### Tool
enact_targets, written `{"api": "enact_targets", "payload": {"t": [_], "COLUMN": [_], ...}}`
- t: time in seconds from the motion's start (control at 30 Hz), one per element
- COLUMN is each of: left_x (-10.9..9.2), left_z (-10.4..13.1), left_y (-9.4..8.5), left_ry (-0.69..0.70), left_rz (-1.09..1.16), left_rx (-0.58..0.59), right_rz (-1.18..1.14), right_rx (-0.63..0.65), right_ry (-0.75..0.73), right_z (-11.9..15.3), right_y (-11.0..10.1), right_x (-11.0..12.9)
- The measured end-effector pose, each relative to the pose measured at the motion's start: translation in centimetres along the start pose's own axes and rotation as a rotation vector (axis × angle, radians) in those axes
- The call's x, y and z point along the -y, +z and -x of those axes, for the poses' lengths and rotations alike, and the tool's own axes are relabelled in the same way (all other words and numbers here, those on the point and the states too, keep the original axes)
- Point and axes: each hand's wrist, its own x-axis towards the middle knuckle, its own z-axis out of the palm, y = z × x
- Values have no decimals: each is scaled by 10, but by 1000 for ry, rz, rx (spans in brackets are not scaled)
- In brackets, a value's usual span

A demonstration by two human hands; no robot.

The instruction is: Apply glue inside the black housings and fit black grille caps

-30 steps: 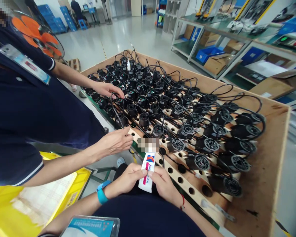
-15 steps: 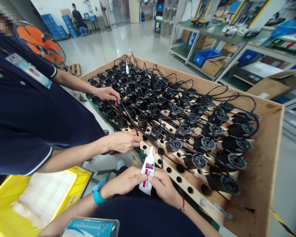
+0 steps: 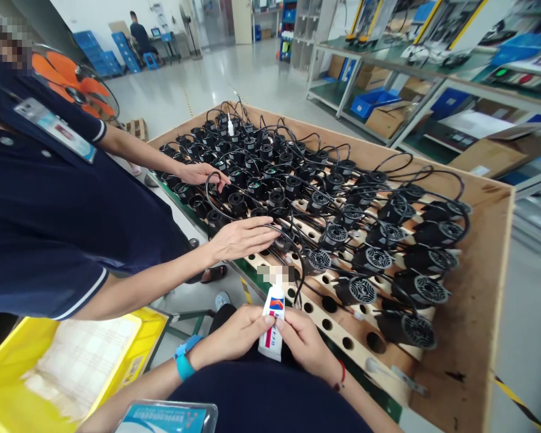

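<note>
Both my hands pinch a white squeeze tube with a red and blue label, its nozzle pointing up and away from me. My left hand grips the left side, thumb on the front. From the other side my right hand presses its thumb against the label. Just beyond the tube is the near edge of a wooden crate holding many black cylindrical motors with black cables. A co-worker's hand reaches over the motors by a cable, and the co-worker's other hand touches a looped cable.
The co-worker stands at my left. A yellow bin with a checked cloth sits low at the left. An orange fan is behind the co-worker. Workbenches with boxes line the right. A white nozzle bottle stands among the far motors.
The co-worker's nearer hand has moved forward and right over the motors, its fingers straighter. The cable by the farther hand now bends in a loop. My hands still hold the tube.
</note>
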Motion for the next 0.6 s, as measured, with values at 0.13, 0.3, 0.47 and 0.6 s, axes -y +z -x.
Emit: {"api": "enact_targets", "payload": {"t": [0.13, 0.3, 0.47, 0.6], "left_x": [2, 2, -5, -10], "left_z": [-1, -1, -5, -7], "left_y": [0, 1, 5, 9], "left_ry": [27, 99, 194, 226], "left_rz": [-33, -115, -215, -220], "left_rx": [-16, 1, 83, 128], "right_rz": [-21, -14, 62, 80], "right_rx": [8, -42, -152, -212], "right_ry": [-24, -127, -279, -280], "right_z": [1, 5, 13, 18], "right_y": [0, 0, -4, -7], "right_x": [2, 7, 11, 14]}}
